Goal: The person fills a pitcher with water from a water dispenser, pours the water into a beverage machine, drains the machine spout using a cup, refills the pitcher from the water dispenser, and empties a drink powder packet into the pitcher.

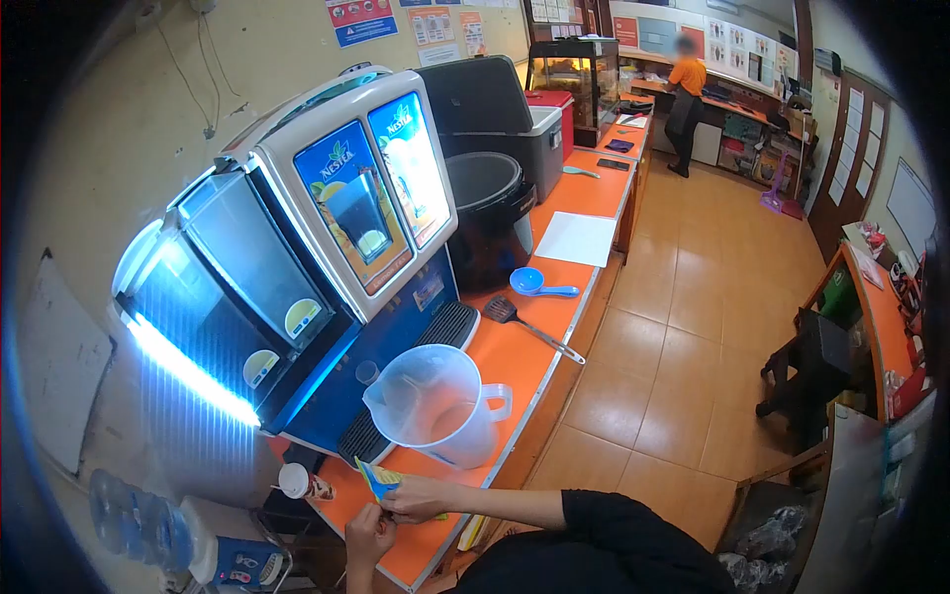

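Note:
My right hand is closed around a blue and yellow sachet, whose upper end sticks out above the fingers. Fingers curled, my left hand meets the right at the sachet's side and seems to pinch its edge; the exact grip is hidden. Just beyond my hands, a large translucent plastic jug stands upright on the orange counter, its handle toward the aisle. A small clear cup shows behind the jug's spout. To the left of my hands is a lidded paper cup.
A two-sided drink dispenser lines the wall side. Along the counter lie a black spatula, blue ladle, white sheet, large black cooker and open cooler box. Far off, a person stands. A black stool is right.

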A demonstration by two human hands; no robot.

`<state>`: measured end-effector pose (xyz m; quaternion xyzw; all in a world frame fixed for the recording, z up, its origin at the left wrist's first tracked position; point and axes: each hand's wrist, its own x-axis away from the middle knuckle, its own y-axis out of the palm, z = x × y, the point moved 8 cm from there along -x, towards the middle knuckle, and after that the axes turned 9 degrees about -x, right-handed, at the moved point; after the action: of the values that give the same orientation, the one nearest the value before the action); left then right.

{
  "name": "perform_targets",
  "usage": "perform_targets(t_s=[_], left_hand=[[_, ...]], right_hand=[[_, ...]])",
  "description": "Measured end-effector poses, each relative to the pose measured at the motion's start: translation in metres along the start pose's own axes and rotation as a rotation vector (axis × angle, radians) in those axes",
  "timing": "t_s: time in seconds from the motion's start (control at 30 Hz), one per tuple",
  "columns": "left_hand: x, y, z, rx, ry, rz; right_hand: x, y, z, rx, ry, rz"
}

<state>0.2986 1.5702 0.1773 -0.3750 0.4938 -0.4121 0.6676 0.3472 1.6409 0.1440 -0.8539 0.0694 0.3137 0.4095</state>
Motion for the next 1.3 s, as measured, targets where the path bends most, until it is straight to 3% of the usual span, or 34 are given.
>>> perform_targets(t_s=[0.23, 0.33, 0.4, 0.53, 0.6, 0.73, 0.9, 1.23, 1.3], left_hand=[[0.004, 0.002, -0.002, -0.044, 0.009, 0.019], [0.008, 0.003, -0.002, -0.035, 0.001, 0.061], [0.014, 0.002, -0.005, -0.059, 0.012, 0.151], [0.017, 0.001, -0.005, 0.02, -0.084, 0.119], [0.013, 0.001, -0.011, 0.085, -0.161, 0.088], [0.013, -0.002, -0.011, 0.003, -0.169, 0.013], [-0.002, -0.019, 0.007, -0.085, -0.063, -0.051], [-0.006, 0.0, -0.006, -0.045, -0.169, -0.124], [-0.007, 0.001, -0.003, -0.055, -0.1, -0.036]], right_hand=[[0.006, -0.001, -0.002, -0.058, 0.071, 0.067], [0.012, -0.005, -0.006, -0.023, 0.007, 0.171], [0.017, -0.016, 0.0, -0.132, 0.101, 0.282], [0.014, -0.02, -0.018, -0.091, 0.077, 0.255], [0.007, -0.016, -0.009, -0.048, 0.276, 0.045], [-0.008, -0.027, -0.02, 0.094, 0.31, 0.068], [-0.014, -0.007, -0.016, 0.117, 0.278, -0.129], [-0.001, -0.01, -0.002, 0.013, 0.293, -0.048], [0.0, -0.013, 0.001, -0.013, 0.306, 0.009]])
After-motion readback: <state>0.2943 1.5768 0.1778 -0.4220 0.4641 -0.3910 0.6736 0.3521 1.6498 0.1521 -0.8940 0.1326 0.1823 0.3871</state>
